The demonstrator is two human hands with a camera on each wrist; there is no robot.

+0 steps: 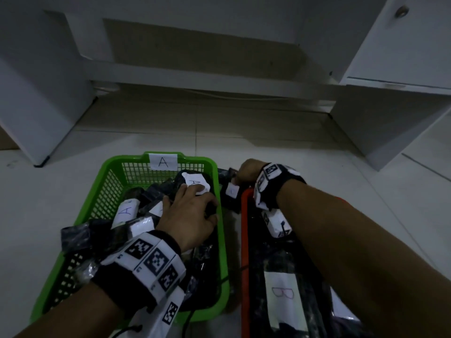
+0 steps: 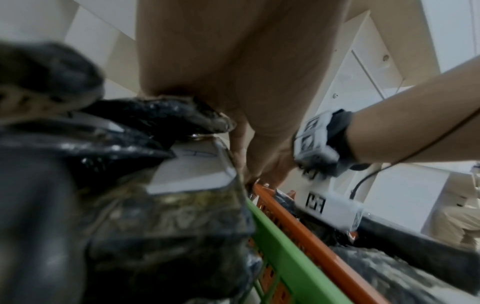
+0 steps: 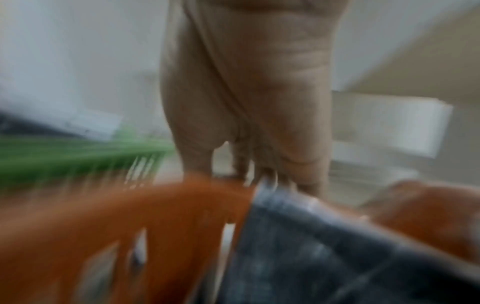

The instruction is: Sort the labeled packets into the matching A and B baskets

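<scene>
The green basket (image 1: 97, 191) carries an A label (image 1: 163, 161) and holds several black packets with white A labels. My left hand (image 1: 197, 203) is inside it, fingers curled over a black A packet (image 1: 195, 181) at the far right; the left wrist view shows that packet (image 2: 187, 164) under the palm. The orange basket (image 1: 244, 240) to the right holds black packets, one with a B label (image 1: 283, 291). My right hand (image 1: 240, 175) reaches past the orange rim and pinches the top of a black packet (image 1: 231, 191) on the floor between the baskets; its label is unreadable. The right wrist view is blurred.
White cabinets (image 1: 402, 57) and a white panel (image 1: 36, 106) stand on the tiled floor beyond the baskets. More black packets (image 1: 224, 174) lie on the floor behind the gap between the baskets. Cables run from both wrist bands.
</scene>
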